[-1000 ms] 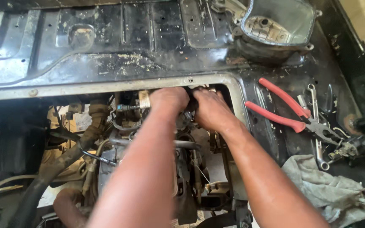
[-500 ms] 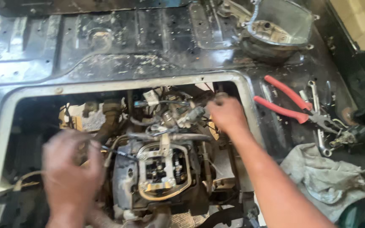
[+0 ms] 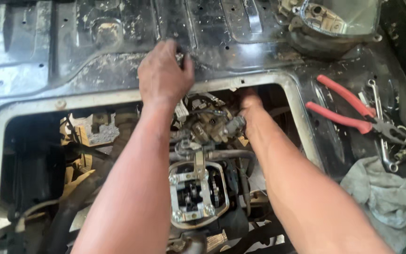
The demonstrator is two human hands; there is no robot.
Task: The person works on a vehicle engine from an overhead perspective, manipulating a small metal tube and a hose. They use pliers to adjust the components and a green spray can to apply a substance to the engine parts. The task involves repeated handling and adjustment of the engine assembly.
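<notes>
Left hand: the left hand [image 3: 164, 75] rests knuckles-up on the black floor panel [image 3: 71, 51], just above the rim of the opening [image 3: 118, 96]; fingers curled together, and whether they pinch anything I cannot tell.
Right hand: the right hand [image 3: 250, 101] reaches down into the opening, fingertips hidden at the metal fitting [image 3: 212, 127]; closed or apart, I cannot tell.
Where the fitting sits: on top of the engine [image 3: 196, 195], near the far edge of the opening, among hoses and wires.
How it will handle: judged a solid cast part, stiff and fairly heavy for its size, likely oily and slippery; the thin wires and hoses around it look easy to snag or pull loose.
Where to hold: probably the chunky body, not the small levers or hose ends.
Engine top: an uncovered square housing with bolts at the corners, inner parts exposed.
Surface: dirty, scuffed sheet metal with ribs and holes, streaked with dust.
Room: tight; both forearms fill much of the opening.
Nearby: red-handled pliers [image 3: 348, 110] and a spanner [image 3: 381, 127] on the right, a grey rag [image 3: 391, 197] below them, a metal cover [image 3: 334, 21] at top right.
</notes>
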